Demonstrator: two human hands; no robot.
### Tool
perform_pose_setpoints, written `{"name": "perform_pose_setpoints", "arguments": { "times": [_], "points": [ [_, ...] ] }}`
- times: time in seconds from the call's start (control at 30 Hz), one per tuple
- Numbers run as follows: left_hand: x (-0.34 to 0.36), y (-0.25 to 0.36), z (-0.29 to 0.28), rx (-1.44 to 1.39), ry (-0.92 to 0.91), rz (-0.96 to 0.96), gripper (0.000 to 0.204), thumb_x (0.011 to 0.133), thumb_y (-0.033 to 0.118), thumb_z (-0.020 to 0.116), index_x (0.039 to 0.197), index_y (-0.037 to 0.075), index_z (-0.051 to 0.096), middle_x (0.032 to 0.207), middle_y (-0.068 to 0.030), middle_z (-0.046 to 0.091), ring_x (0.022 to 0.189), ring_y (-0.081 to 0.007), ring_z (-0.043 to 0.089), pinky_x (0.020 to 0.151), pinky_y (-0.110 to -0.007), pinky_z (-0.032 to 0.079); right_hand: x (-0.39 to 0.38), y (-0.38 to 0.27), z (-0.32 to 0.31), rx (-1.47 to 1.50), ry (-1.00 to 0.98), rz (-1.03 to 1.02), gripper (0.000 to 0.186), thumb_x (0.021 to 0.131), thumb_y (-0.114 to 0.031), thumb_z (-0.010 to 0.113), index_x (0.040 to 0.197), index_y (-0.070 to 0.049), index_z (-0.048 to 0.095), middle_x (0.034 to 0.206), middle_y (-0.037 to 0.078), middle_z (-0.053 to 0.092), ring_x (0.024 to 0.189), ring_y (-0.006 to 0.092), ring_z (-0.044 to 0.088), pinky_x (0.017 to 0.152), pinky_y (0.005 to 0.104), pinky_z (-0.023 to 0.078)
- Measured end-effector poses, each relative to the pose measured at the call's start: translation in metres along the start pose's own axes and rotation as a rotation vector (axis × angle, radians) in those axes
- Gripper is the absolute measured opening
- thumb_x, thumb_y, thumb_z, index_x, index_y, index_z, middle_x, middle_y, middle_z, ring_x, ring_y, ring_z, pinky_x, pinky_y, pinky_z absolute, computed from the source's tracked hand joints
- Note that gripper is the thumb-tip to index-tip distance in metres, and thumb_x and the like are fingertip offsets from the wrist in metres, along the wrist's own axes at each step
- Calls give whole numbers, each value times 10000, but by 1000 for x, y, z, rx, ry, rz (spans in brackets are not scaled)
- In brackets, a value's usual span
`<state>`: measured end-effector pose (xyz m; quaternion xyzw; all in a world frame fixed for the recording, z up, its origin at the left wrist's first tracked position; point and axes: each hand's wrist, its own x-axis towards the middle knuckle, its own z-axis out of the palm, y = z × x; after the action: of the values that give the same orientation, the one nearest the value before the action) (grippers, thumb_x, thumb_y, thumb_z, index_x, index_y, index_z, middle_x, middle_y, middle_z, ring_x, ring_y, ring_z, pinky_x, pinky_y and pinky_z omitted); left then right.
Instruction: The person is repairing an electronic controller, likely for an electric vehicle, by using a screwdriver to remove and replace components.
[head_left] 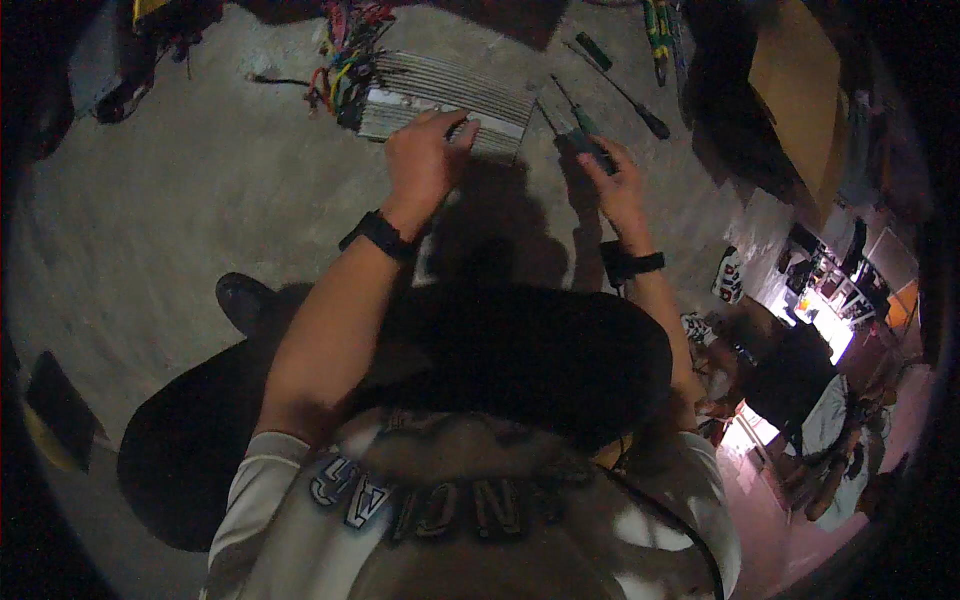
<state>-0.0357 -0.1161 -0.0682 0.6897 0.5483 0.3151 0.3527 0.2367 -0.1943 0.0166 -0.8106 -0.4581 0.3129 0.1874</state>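
A finned silver metal box [455,80] lies flat on the floor ahead of me, with a smooth pale strip across its ribs. A bundle of coloured wires [345,75] spreads from its left end. My left hand [425,155] is on the box's near side, fingers bent and closed against it; anything small under the fingertips is hidden. To the right of the box, my right hand [622,190] is closed around a dark-handled screwdriver [592,150], whose thin shaft points up and left. Just beyond it is a green-handled screwdriver [583,120], apart from the box.
Farther right lie a long screwdriver [625,90] and a green-and-yellow tool [660,40]. A brown cardboard piece [797,100] stands at the right. Beyond my right arm, other people [790,390] sit near a bright light. My dark-clothed legs [520,350] are folded before me.
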Motion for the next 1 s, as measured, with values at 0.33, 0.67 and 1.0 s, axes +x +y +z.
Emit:
{"name": "perform_pose_setpoints", "arguments": {
  "times": [0.33, 0.67, 1.0],
  "points": [
    [2, 5, 2, 81, 4, -31, 230, 843, 288, 811, 987, 108, 804, 847, -119, 735, 745, -306, 715, 669, -398, 561, 23, 56, 36, -346, -22, -164, 366, 950, -276, 710, 1241, -55, 689, 1208, 191, 680, 1149, 388, 617, 992, 451, 491],
    [3, 8, -3, 134, -64, 19, 273, 904, 307, 772, 1083, 102, 793, 933, -147, 742, 798, -319, 717, 717, -387, 566, 68, 80, 27, -444, 186, -154, 410, 938, -272, 712, 1243, 0, 674, 1186, 223, 663, 1104, 436, 612, 931, 507, 494],
    [-2, 5, -8, 98, 14, 21, 249, 885, 306, 764, 1028, 104, 792, 868, -117, 732, 771, -327, 702, 674, -408, 559, 10, -85, -23, -318, -106, -608, 340, 974, -253, 664, 1246, -50, 663, 1151, 180, 677, 1059, 403, 653, 911, 462, 528]
  ]
}}
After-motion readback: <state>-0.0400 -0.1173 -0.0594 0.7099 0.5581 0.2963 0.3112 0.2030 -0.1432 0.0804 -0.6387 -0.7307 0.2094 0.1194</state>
